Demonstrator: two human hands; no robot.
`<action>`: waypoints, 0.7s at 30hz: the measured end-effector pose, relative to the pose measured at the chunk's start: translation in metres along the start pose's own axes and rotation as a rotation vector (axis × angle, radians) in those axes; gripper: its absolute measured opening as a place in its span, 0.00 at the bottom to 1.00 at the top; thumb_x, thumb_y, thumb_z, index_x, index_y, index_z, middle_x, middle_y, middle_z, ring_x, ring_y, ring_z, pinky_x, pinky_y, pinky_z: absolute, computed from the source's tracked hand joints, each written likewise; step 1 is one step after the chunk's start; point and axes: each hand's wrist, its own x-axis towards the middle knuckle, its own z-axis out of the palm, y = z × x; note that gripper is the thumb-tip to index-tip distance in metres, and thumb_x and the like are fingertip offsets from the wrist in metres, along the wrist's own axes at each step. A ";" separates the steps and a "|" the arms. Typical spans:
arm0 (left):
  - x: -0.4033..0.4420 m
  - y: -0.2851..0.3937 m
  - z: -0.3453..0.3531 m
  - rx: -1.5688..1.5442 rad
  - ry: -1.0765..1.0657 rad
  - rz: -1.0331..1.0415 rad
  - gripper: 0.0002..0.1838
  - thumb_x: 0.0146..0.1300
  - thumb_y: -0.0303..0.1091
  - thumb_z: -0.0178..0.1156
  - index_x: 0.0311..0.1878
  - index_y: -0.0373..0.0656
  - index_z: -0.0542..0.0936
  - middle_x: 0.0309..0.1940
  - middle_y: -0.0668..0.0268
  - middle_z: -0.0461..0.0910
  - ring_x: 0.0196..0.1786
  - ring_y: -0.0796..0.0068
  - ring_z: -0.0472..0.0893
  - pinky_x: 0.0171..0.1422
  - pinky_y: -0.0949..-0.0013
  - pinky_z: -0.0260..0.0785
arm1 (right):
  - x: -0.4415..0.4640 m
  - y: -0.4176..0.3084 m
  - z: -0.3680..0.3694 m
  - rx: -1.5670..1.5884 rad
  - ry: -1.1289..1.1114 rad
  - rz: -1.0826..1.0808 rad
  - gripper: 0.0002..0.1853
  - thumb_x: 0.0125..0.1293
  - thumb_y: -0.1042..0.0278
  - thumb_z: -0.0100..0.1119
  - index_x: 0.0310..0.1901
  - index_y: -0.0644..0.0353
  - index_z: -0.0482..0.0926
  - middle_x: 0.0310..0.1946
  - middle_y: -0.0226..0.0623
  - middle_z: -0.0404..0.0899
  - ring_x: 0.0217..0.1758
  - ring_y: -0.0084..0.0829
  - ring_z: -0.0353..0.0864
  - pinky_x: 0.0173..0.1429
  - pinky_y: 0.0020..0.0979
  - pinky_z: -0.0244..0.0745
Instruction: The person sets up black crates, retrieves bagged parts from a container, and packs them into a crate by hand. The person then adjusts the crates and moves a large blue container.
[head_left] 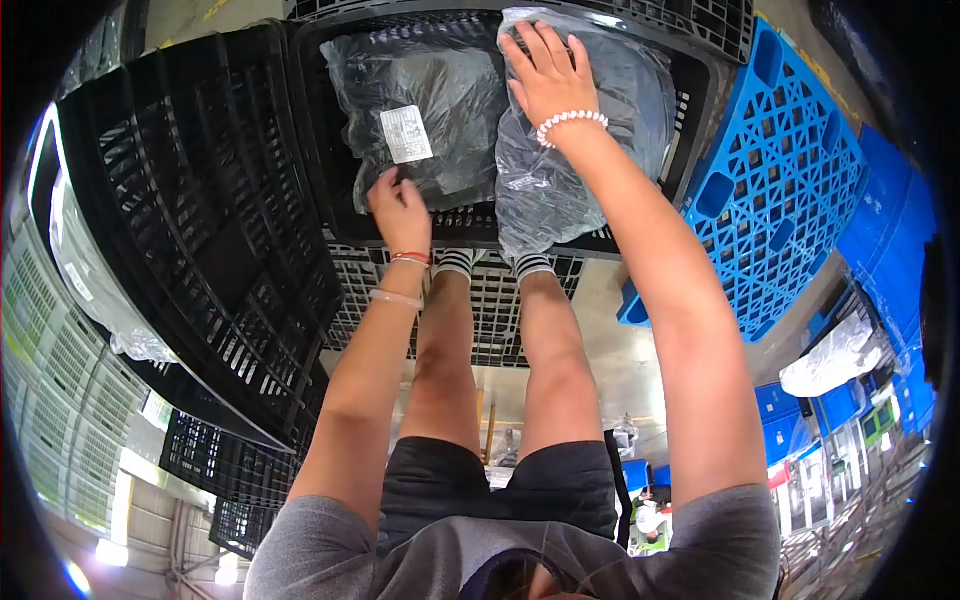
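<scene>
The left bag (455,85) and right bag (540,190) lie side by side in the black crate (322,140), upper centre of frame. Advisable: press evenly, keep loose plastic inside the rim. Right hand (550,72): spread flat on its bag, gripping nothing. Left hand (402,208): fingers loosely bent at the left bag's lower edge; grip undetermined.

In front of me, a black crate (325,150) carries a plastic-wrapped package (460,115) with a white label (406,134) and, right beside it, a second package (550,185).
</scene>
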 end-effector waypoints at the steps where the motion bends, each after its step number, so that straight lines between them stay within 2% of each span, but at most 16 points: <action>1: 0.002 -0.014 -0.003 -0.043 0.022 -0.094 0.17 0.58 0.33 0.54 0.48 0.34 0.69 0.42 0.56 0.70 0.43 0.63 0.72 0.52 0.65 0.63 | 0.006 -0.002 -0.003 -0.044 0.016 0.018 0.31 0.52 0.62 0.59 0.60 0.42 0.62 0.61 0.27 0.58 0.66 0.29 0.54 0.66 0.42 0.48; 2: 0.003 -0.034 0.002 -0.055 0.029 -0.100 0.17 0.58 0.33 0.54 0.48 0.34 0.69 0.42 0.56 0.70 0.43 0.63 0.72 0.52 0.65 0.63 | 0.006 -0.009 -0.006 -0.008 0.172 0.022 0.18 0.54 0.69 0.51 0.49 0.52 0.71 0.53 0.31 0.68 0.57 0.34 0.66 0.61 0.39 0.57; 4: 0.003 -0.062 0.012 -0.480 0.105 -0.660 0.21 0.59 0.38 0.56 0.54 0.43 0.67 0.43 0.59 0.70 0.44 0.67 0.72 0.50 0.61 0.65 | 0.009 -0.020 -0.009 0.132 0.160 -0.070 0.18 0.54 0.69 0.51 0.49 0.54 0.71 0.53 0.33 0.68 0.57 0.35 0.66 0.61 0.38 0.58; 5: 0.003 -0.062 0.012 -0.490 0.114 -0.663 0.21 0.59 0.38 0.56 0.54 0.43 0.67 0.43 0.59 0.70 0.44 0.67 0.72 0.50 0.61 0.65 | 0.014 -0.026 -0.008 0.275 0.154 -0.151 0.18 0.54 0.68 0.51 0.49 0.55 0.71 0.53 0.35 0.68 0.57 0.36 0.66 0.61 0.38 0.60; 7: 0.003 -0.009 -0.001 -1.073 -0.068 -1.298 0.25 0.60 0.46 0.55 0.57 0.47 0.64 0.51 0.58 0.65 0.51 0.63 0.67 0.54 0.54 0.61 | 0.027 -0.040 0.005 0.472 0.038 -0.170 0.17 0.56 0.65 0.51 0.47 0.60 0.71 0.53 0.41 0.67 0.58 0.39 0.65 0.60 0.38 0.61; 8: 0.006 0.000 0.005 -1.087 -0.002 -1.398 0.30 0.59 0.56 0.52 0.59 0.47 0.64 0.57 0.58 0.60 0.58 0.60 0.60 0.60 0.51 0.53 | 0.037 -0.046 0.018 0.461 0.028 -0.053 0.17 0.57 0.64 0.51 0.47 0.61 0.71 0.53 0.43 0.67 0.58 0.41 0.65 0.60 0.38 0.62; 10: 0.008 -0.011 0.013 -1.258 -0.012 -1.391 0.32 0.58 0.59 0.51 0.59 0.48 0.63 0.57 0.59 0.60 0.59 0.59 0.59 0.62 0.50 0.50 | 0.058 -0.049 0.044 0.434 -0.049 0.136 0.18 0.59 0.62 0.50 0.47 0.65 0.69 0.53 0.47 0.67 0.58 0.45 0.65 0.61 0.38 0.62; 11: 0.010 -0.018 0.018 -1.425 -0.028 -1.368 0.35 0.57 0.62 0.50 0.60 0.49 0.63 0.58 0.61 0.60 0.60 0.59 0.58 0.64 0.49 0.47 | 0.069 -0.045 0.055 0.440 -0.118 0.138 0.26 0.63 0.53 0.43 0.53 0.68 0.68 0.56 0.51 0.65 0.60 0.47 0.63 0.65 0.38 0.56; 12: 0.012 -0.016 0.022 -1.462 -0.040 -1.342 0.39 0.55 0.69 0.44 0.63 0.51 0.61 0.63 0.61 0.56 0.65 0.56 0.54 0.68 0.47 0.37 | 0.081 -0.036 0.078 0.385 -0.150 0.117 0.25 0.64 0.52 0.41 0.51 0.67 0.70 0.54 0.51 0.68 0.59 0.47 0.64 0.63 0.38 0.58; 13: 0.013 -0.014 0.025 -1.468 -0.027 -1.353 0.39 0.55 0.69 0.44 0.63 0.51 0.61 0.63 0.61 0.56 0.65 0.56 0.54 0.68 0.47 0.37 | 0.089 -0.036 0.088 0.329 -0.185 0.095 0.25 0.64 0.50 0.39 0.49 0.65 0.72 0.51 0.51 0.70 0.57 0.48 0.66 0.62 0.39 0.59; 15: 0.017 -0.014 0.028 -1.472 -0.187 -1.142 0.42 0.54 0.72 0.40 0.66 0.53 0.56 0.69 0.62 0.46 0.69 0.55 0.47 0.68 0.43 0.31 | 0.108 -0.044 0.093 0.232 -0.442 0.191 0.23 0.65 0.56 0.34 0.49 0.62 0.74 0.52 0.46 0.71 0.60 0.42 0.65 0.63 0.37 0.57; 16: 0.023 -0.016 0.028 -1.273 -0.178 -1.317 0.44 0.54 0.73 0.37 0.68 0.54 0.52 0.70 0.64 0.42 0.71 0.54 0.42 0.67 0.41 0.26 | 0.118 -0.051 0.066 0.225 -0.649 0.234 0.28 0.66 0.50 0.27 0.51 0.63 0.72 0.57 0.44 0.67 0.62 0.41 0.62 0.65 0.38 0.55; 17: 0.033 0.010 0.018 -1.128 -0.106 -1.485 0.44 0.54 0.72 0.37 0.68 0.54 0.51 0.69 0.64 0.47 0.71 0.54 0.44 0.66 0.38 0.28 | 0.112 -0.052 0.077 0.183 -0.536 0.211 0.28 0.66 0.50 0.27 0.52 0.63 0.72 0.56 0.43 0.68 0.61 0.41 0.63 0.66 0.39 0.54; 19: 0.038 0.000 0.025 -1.110 0.017 -1.564 0.38 0.59 0.67 0.36 0.67 0.53 0.54 0.67 0.61 0.53 0.70 0.54 0.48 0.66 0.37 0.31 | 0.100 -0.054 0.082 0.203 -0.295 0.176 0.25 0.64 0.50 0.36 0.51 0.62 0.72 0.54 0.44 0.71 0.58 0.40 0.67 0.63 0.35 0.59; 20: 0.038 -0.007 0.025 -1.123 0.015 -1.569 0.38 0.59 0.67 0.36 0.67 0.53 0.54 0.67 0.61 0.53 0.70 0.54 0.48 0.66 0.37 0.31 | 0.096 -0.055 0.082 0.194 -0.296 0.166 0.25 0.64 0.50 0.36 0.51 0.62 0.72 0.54 0.44 0.71 0.58 0.40 0.67 0.63 0.35 0.59; 21: 0.034 -0.020 0.027 -1.288 -0.044 -1.436 0.35 0.61 0.63 0.35 0.66 0.51 0.56 0.66 0.59 0.55 0.69 0.53 0.50 0.66 0.38 0.33 | 0.089 -0.061 0.066 0.202 -0.301 0.186 0.24 0.64 0.50 0.37 0.46 0.62 0.75 0.49 0.46 0.73 0.54 0.44 0.69 0.60 0.38 0.60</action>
